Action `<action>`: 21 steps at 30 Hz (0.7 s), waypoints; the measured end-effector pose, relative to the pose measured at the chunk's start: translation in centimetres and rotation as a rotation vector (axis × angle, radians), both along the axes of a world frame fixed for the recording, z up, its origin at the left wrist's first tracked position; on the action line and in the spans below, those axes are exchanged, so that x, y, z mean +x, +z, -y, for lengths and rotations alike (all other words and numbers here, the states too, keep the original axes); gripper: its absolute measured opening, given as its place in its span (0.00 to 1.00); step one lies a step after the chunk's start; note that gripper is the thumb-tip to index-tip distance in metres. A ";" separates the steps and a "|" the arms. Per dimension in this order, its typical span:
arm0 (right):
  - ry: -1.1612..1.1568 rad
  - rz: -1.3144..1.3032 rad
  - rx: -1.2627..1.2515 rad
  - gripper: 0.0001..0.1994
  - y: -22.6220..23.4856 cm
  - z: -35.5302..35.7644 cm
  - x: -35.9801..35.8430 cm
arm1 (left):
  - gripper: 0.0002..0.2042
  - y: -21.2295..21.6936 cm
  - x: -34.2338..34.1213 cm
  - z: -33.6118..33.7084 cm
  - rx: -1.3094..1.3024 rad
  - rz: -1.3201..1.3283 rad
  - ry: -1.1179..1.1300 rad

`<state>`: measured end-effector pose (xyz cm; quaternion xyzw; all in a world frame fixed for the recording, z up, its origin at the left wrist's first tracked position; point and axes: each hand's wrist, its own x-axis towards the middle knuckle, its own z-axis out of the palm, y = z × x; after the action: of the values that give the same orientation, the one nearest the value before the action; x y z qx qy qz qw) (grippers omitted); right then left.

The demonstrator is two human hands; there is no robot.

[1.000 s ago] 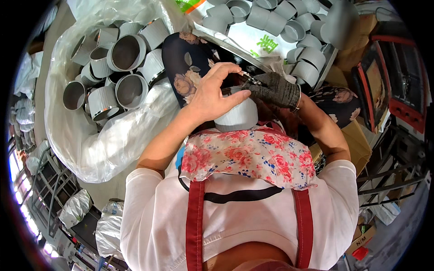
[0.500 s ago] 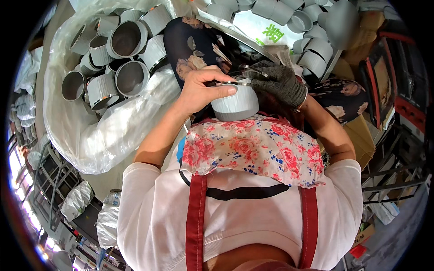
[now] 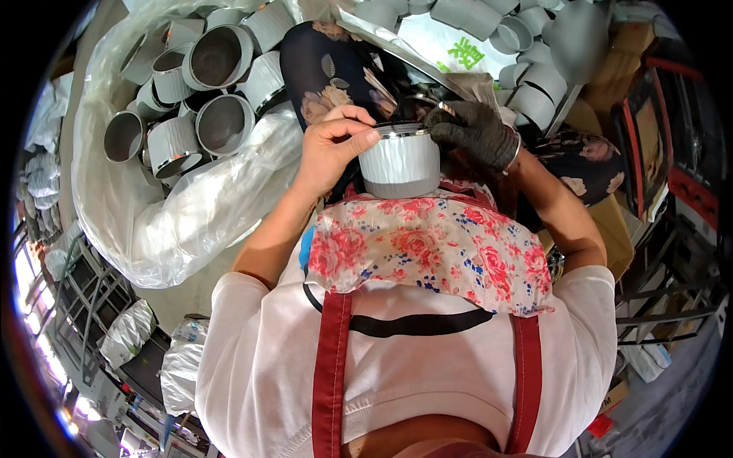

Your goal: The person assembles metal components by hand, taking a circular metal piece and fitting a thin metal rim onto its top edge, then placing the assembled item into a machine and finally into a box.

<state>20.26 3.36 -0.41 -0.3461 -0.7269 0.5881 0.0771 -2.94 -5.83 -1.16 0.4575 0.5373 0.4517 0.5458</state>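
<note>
The bare left hand (image 3: pixel 330 149) curls around the upper left side of a grey cylindrical metal cup (image 3: pixel 399 162), its fingers pressed together and bent over the shiny rim while the thumb lies along the top edge. The cup stands upright just to the right of that hand, directly above a floral cloth (image 3: pixel 427 248) that hangs over the person's chest. On the cup's other side the right hand (image 3: pixel 475 133), in a dark knitted glove, touches the rim from the upper right with its fingers bunched; whether they pinch something small there is too hidden to tell. Both hands thus meet at the cup's mouth, the cup between them. Well to the left of the left hand, a clear plastic bag (image 3: pixel 191 221) holds a heap of similar grey cups (image 3: pixel 206 91), several lying with open mouths facing up. Beyond the gloved hand, up and to its right, more of the same cups (image 3: pixel 527 84) are stacked.
</note>
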 end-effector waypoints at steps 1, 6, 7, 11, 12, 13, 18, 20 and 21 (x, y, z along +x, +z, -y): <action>-0.007 0.006 -0.146 0.10 -0.3 -0.6 0.1 | 0.04 -0.1 0.1 -0.1 -0.020 0.046 0.020; -0.121 -0.056 -0.314 0.10 1.0 0.1 0.2 | 0.13 -0.3 0.1 0.0 -0.114 0.312 0.038; -0.122 -0.108 -0.245 0.10 1.5 0.3 0.6 | 0.17 0.8 1.1 -0.3 -0.153 0.421 0.080; -0.275 -0.162 -0.101 0.11 2.8 2.2 0.9 | 0.23 2.4 0.6 -0.9 -0.438 0.696 -0.085; -0.353 -0.136 -0.095 0.12 2.8 2.6 0.8 | 0.22 2.7 0.4 -1.1 -0.497 0.734 -0.148; -0.343 -0.063 -0.118 0.15 2.6 2.5 1.0 | 0.19 3.0 0.5 -1.1 -0.454 0.776 -0.115; -0.056 -0.254 0.742 0.18 1.4 2.5 0.2 | 0.10 4.3 1.6 -1.4 -0.505 0.767 0.008; 0.029 -0.245 0.713 0.18 1.8 2.4 0.4 | 0.07 4.8 1.8 -1.2 -0.512 0.752 0.023; 0.054 -0.158 0.509 0.17 2.3 2.8 0.2 | 0.04 4.9 1.8 -1.0 -0.533 0.763 0.019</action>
<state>20.48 0.52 1.84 -0.2492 -0.8520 0.4136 0.2025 -1.14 -4.82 3.71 0.0974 0.3995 0.4388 0.7990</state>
